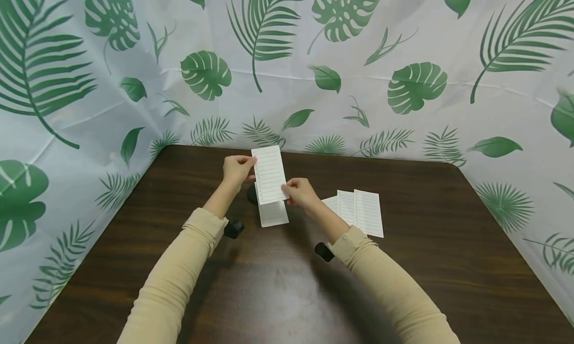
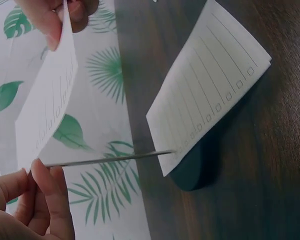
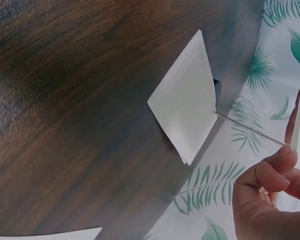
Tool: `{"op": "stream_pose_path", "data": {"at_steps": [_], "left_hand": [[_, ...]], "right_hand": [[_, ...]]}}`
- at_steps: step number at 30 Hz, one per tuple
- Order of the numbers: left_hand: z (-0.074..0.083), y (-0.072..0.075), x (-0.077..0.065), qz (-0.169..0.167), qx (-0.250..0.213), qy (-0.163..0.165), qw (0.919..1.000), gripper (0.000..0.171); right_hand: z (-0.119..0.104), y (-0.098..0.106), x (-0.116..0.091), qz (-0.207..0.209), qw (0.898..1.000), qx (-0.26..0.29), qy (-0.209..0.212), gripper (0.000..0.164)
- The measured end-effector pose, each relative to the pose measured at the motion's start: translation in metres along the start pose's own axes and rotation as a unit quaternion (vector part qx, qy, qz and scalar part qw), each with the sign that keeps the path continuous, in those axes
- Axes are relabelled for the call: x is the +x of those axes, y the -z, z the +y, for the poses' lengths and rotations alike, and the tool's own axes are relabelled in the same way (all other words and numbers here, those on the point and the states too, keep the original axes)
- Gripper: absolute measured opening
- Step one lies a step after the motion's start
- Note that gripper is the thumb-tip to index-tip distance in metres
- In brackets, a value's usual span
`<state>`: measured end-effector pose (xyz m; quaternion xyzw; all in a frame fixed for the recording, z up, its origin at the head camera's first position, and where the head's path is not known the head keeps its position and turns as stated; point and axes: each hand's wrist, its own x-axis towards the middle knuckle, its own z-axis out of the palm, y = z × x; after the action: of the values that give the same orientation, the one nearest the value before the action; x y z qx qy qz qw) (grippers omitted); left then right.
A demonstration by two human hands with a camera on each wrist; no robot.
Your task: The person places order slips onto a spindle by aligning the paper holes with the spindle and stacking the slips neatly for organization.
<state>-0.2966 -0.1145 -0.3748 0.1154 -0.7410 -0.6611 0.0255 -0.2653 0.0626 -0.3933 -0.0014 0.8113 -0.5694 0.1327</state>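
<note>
A lined paper sheet [image 1: 269,174] with small checkboxes is held up between both hands. My left hand [image 1: 236,170] pinches its left edge with thumb and fingers. My right hand [image 1: 301,192] pinches its lower right edge. Below it, more lined sheets [image 2: 205,85] lie on a bill spike's round dark base [image 2: 190,172], with the thin metal rod [image 2: 105,160] rising through them. The rod's upper end reaches the held sheet; whether it pierces that sheet I cannot tell, as fingers and paper hide the tip.
Overlapping lined sheets [image 1: 368,212] lie on the dark wooden table [image 1: 287,284] to the right of my right hand. Dark wrist cameras [image 1: 324,252] hang under both sleeves. A leaf-patterned cloth [image 1: 278,60] stands behind the table and along its sides.
</note>
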Motion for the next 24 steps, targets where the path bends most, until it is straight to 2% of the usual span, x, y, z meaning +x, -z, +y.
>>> {"op": "stream_pose_path", "data": {"at_steps": [4, 11, 19, 24], "left_hand": [[-0.006, -0.003, 0.003, 0.012, 0.000, 0.001, 0.9999, 0.025], [-0.021, -0.004, 0.009, 0.013, 0.013, 0.018, 0.9997, 0.026], [-0.032, -0.007, 0.014, 0.015, 0.039, 0.073, 0.9964, 0.025], [-0.044, -0.008, 0.017, 0.022, 0.053, 0.089, 0.9943, 0.024]], "right_hand": [[0.003, -0.001, 0.000, -0.009, 1.000, -0.006, -0.003, 0.018], [0.011, -0.004, 0.000, -0.021, 1.000, -0.008, -0.017, 0.018], [0.029, -0.005, 0.007, -0.033, 0.999, -0.016, -0.027, 0.020], [0.037, -0.003, 0.008, -0.037, 0.999, -0.023, -0.029, 0.024]]}}
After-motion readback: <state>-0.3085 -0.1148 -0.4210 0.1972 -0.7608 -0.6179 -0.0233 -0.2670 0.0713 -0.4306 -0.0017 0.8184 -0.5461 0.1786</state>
